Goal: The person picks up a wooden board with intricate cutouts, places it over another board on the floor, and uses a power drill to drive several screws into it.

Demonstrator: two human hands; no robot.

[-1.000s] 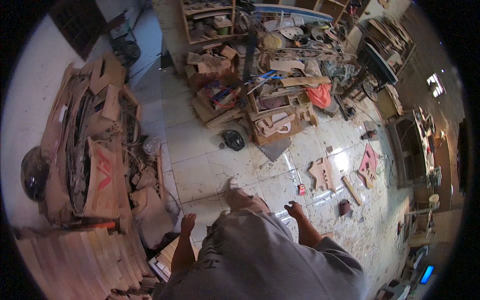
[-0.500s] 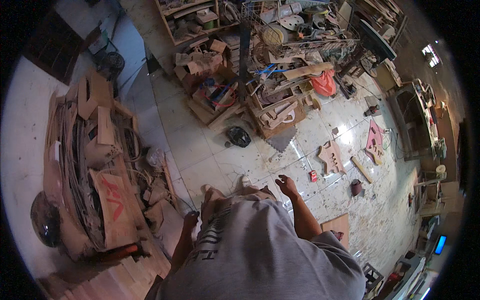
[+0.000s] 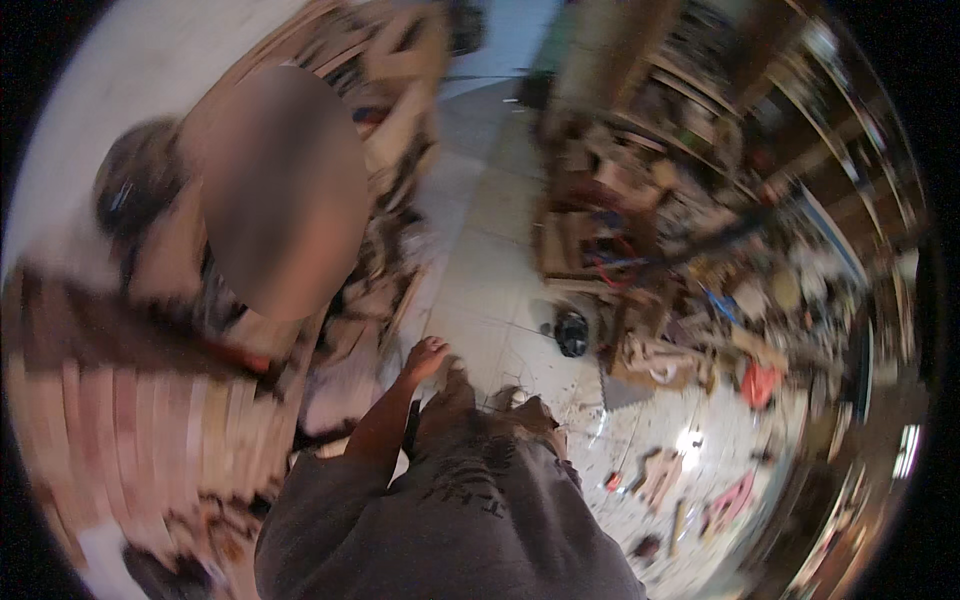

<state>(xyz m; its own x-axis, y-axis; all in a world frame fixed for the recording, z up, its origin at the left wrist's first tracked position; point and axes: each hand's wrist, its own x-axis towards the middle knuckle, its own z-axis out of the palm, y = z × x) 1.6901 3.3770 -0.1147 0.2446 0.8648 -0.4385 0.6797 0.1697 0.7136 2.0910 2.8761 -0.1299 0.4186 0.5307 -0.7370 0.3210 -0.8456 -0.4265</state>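
Observation:
My left hand (image 3: pixel 428 355) hangs in front of my left thigh, over the pale tiled floor (image 3: pixel 478 268). It is blurred, but the fingers look loosely apart and nothing shows in them. It touches nothing that I can make out; nearest to it is the edge of the scrap heap (image 3: pixel 365 345) on the left. My right hand is not in view; my grey shirt (image 3: pixel 470 540) fills the lower middle.
Stacked wood strips (image 3: pixel 150 430) lie at the lower left. A black plastic bag (image 3: pixel 571 333) sits on the floor ahead. To the right are cluttered boxes and shelves (image 3: pixel 640 200), a red-orange bag (image 3: pixel 758 385), a cut wooden piece (image 3: pixel 657 478) and a pink piece (image 3: pixel 728 505).
My view has swung to the left, so the wood strips show more and the floor pieces sit further right. My left hand has risen forward; my right hand has left the view.

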